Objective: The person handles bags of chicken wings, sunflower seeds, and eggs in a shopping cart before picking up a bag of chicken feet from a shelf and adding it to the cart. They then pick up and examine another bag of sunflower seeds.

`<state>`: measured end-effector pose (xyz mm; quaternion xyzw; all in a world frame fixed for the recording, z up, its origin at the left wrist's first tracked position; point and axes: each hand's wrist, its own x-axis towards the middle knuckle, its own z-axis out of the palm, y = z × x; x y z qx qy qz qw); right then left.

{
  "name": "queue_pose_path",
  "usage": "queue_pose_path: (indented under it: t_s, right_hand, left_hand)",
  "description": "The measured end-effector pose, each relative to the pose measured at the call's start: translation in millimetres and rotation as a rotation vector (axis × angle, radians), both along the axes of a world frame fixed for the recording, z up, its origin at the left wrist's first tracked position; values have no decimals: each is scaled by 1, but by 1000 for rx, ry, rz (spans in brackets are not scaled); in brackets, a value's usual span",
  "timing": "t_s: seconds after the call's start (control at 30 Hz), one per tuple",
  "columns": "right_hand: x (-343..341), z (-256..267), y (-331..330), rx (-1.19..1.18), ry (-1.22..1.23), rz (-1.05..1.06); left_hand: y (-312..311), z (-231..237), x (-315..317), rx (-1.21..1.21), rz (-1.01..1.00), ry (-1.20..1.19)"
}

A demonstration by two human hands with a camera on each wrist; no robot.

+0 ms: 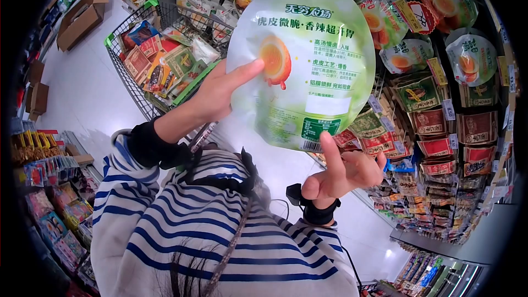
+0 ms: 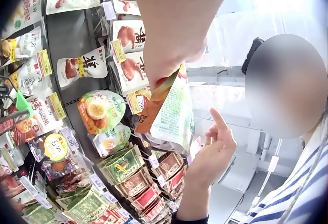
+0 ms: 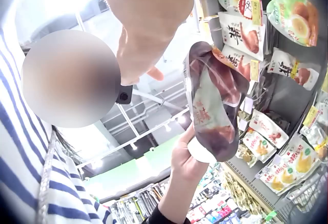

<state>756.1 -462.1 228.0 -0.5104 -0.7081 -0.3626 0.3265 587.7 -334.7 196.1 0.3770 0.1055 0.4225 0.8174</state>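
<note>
My left hand [image 1: 217,92] grips a large egg-shaped snack pouch [image 1: 308,33] by its left edge, thumb flat on the front near a printed egg. The pouch is pale green and white with printed text, a hang hole at the top and a barcode at the bottom. My right hand [image 1: 344,169] is below it, index finger raised and the other fingers loosely bent; that fingertip overlaps the pouch's lower edge in the head view. From the left wrist, the right hand [image 2: 212,155] shows apart from the pouch [image 2: 171,114]. The right wrist view shows the pouch's dark, shiny other side [image 3: 220,96].
A wire shopping cart with a green handle [image 1: 198,83] stands at the left, holding several snack packets [image 1: 159,60]. On the right, shelves carry hanging egg pouches [image 1: 470,58] and red and green packets [image 1: 432,124] with price tags. A cardboard box [image 1: 85,16] lies at far left.
</note>
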Motion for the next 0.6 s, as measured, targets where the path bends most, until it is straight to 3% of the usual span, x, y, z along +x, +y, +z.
queue_pose_path:
  t_s: [0.6]
  right_hand:
    - [-10, 7, 5, -190, -9, -61]
  left_hand:
    - [-4, 0, -8, 33, -7, 38]
